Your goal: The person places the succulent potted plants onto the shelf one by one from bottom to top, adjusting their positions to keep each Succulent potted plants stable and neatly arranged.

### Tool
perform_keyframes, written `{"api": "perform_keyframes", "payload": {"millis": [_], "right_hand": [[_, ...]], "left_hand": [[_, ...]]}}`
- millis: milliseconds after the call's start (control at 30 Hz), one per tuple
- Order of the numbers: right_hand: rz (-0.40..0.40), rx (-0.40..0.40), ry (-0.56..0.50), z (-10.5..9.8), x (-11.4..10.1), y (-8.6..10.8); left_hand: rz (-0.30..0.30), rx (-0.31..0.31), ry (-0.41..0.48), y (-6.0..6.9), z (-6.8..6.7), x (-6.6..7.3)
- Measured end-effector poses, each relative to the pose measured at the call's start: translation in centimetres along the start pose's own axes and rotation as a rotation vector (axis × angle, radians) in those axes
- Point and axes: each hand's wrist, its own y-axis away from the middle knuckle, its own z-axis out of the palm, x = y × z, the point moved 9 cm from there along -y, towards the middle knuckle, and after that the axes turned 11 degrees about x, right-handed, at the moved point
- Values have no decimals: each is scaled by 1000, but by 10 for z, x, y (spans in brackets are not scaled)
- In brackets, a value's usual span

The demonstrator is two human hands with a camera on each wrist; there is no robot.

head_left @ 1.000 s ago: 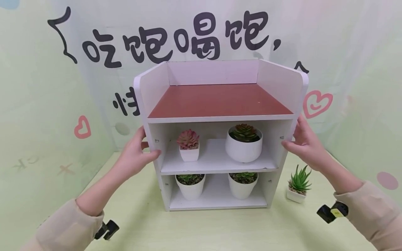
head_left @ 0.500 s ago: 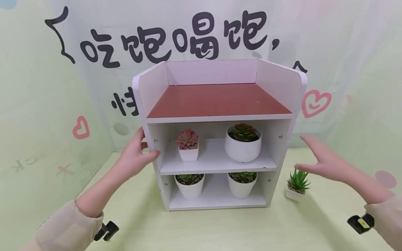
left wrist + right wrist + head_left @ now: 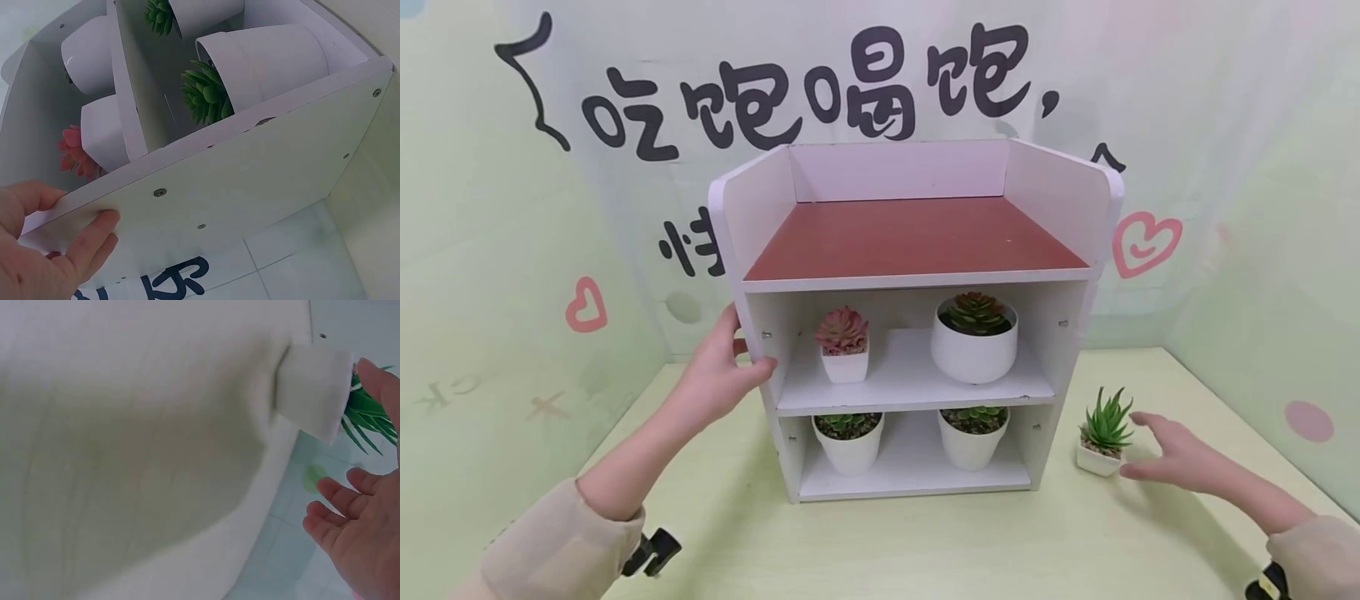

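My left hand (image 3: pixel 717 373) holds the left side panel of a white shelf unit (image 3: pixel 916 403), thumb at the front edge and fingers along the outer face; the left wrist view shows this grip too. Right of the unit, a spiky green potted succulent (image 3: pixel 1105 433) in a small white square pot stands on the table. My right hand (image 3: pixel 1180 454) is just to its right, thumb and fingers apart, holding nothing. In the right wrist view the white pot (image 3: pixel 314 390) sits near the thumb, with a gap below it to the fingers.
On the middle shelf stand a pink succulent (image 3: pixel 843 342) and a round white pot (image 3: pixel 974 346) with a dark succulent. Below are two white pots, one left (image 3: pixel 850 450) and one right (image 3: pixel 973 443). The unit's top is reddish brown (image 3: pixel 917 237). Printed cloth hangs behind.
My right hand has let go of the unit's right side and moved down and right to beside the spiky succulent. The left hand has kept its hold; the view has shifted slightly.
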Motion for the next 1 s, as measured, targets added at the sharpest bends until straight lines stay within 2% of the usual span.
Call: {"api": "perform_keyframes", "payload": {"millis": [133, 300, 633, 1000], "right_hand": [[-9, 2, -63, 12, -2, 2], [44, -20, -128, 21, 0, 4], [172, -95, -200, 34, 11, 4], [206, -94, -240, 42, 16, -2]], "left_hand": [[0, 2, -7, 0, 0, 0], [3, 7, -17, 0, 0, 0], [4, 12, -26, 0, 1, 0], [15, 17, -29, 1, 1, 3]]}}
